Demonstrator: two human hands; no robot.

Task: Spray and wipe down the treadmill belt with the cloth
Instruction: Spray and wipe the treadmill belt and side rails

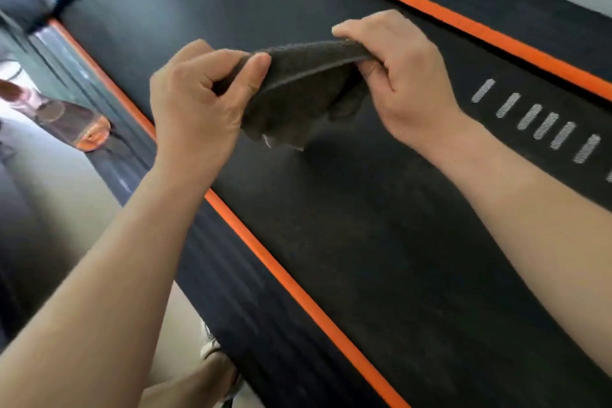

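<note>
**Black treadmill belt under a cloth held taut between two hands**

The dark treadmill belt runs diagonally across the view, and both hands are raised over its middle. The left hand is curled, its thumb pressed on top of one end of the grey-brown cloth and its fingers folded beneath. The right hand pinches the other end, knuckles up and wrist bent down, with the fingers wrapped over the bunched edge. The cloth spans the gap between them, and its lower part sags in folds toward the belt; whether that hanging corner touches the belt cannot be told. Both bare forearms reach in from the bottom corners and converge toward the cloth.

Beside the right wrist, a row of slanted white dashes is printed on the belt. An orange strip borders the belt on the left, and another orange strip borders it on the right, each with a ribbed black side rail beyond. At far left, blurred, a translucent bottle with an orange base stands near the left rail. A shoe shows on the pale floor at the bottom.
</note>
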